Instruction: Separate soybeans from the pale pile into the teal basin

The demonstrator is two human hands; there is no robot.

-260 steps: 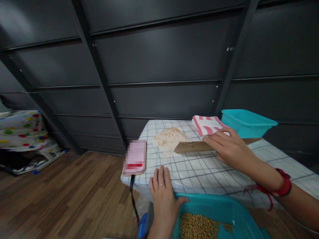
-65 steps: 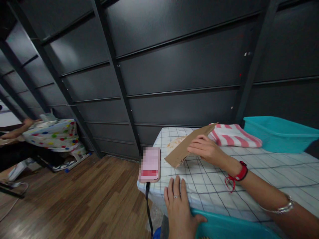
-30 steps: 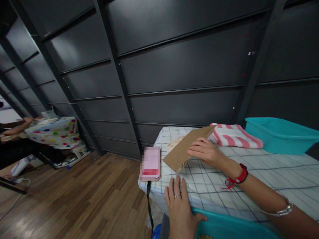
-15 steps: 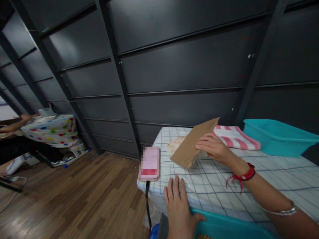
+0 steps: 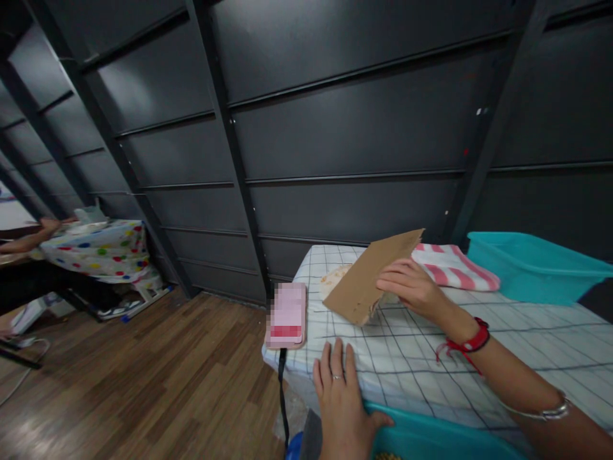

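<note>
My right hand [image 5: 407, 284] grips a flat piece of brown cardboard [image 5: 366, 278] by its right edge, holding it tilted above the table. The cardboard's lower edge is torn and ragged. Behind it shows part of a cream-coloured patterned thing [image 5: 332, 278], mostly hidden, so its kind is unclear. My left hand [image 5: 342, 399] lies with fingers stretched out on the front edge of the checked tablecloth [image 5: 407, 358]. Its thumb rests by the rim of a near teal bin [image 5: 431, 425], in which a few small yellowish pieces show at the bottom edge.
A phone [image 5: 288, 313] with a black cord lies on the table's left corner. A pink-striped towel [image 5: 454, 265] and another teal bin [image 5: 531, 265] stand at the back right, before a dark panelled wall [image 5: 349, 140]. Far left, a person's arm [image 5: 26, 243] reaches over a dotted-cloth table [image 5: 103, 252].
The cardboard has shifted very slightly, its left corner a little further left. Both hands stay in nearly the same places.
</note>
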